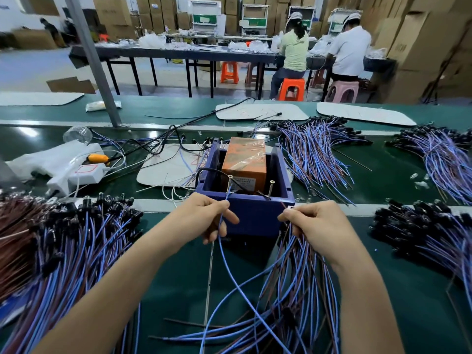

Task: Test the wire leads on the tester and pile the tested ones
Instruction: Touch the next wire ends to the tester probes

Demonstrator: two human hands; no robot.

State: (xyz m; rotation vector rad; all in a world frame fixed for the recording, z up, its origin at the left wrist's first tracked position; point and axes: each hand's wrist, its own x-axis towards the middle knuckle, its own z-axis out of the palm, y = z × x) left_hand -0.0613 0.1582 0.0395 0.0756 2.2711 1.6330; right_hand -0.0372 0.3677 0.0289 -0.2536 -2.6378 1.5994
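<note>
Blue lead is pinched btwn thumb & forefinger of the L hand, just in front of the tester box. Its short upper end runs from the fingers up to the left screw standing at the box's front edge. The tip looks to touch the screw, can't be sure. Rest of the lead drops below the hand & curves away over the green surface toward the bottom edge.

R hand is clamped round the top of a bundle of leads, blue & brown, which fans down onto the surface. A reddish tip pokes out past the thumb, near the box's front right corner, below the right screw. Hands are apart, one at each side of the box front.

Box is dark blue, open-topped, w/ an orange unit in clear film inside & a black cable going in at its left.

Around it:
- left pile of leads w/ black ends
- rear pile
- far-right pile
- near-right pile
- white mat behind-left of the box
- white power strip w/ an orange plug, further left
- grey post rising from the surface

Beyond, two people sit backs turned at a long table, one on an orange stool. Cardboard boxes are stacked behind.
</note>
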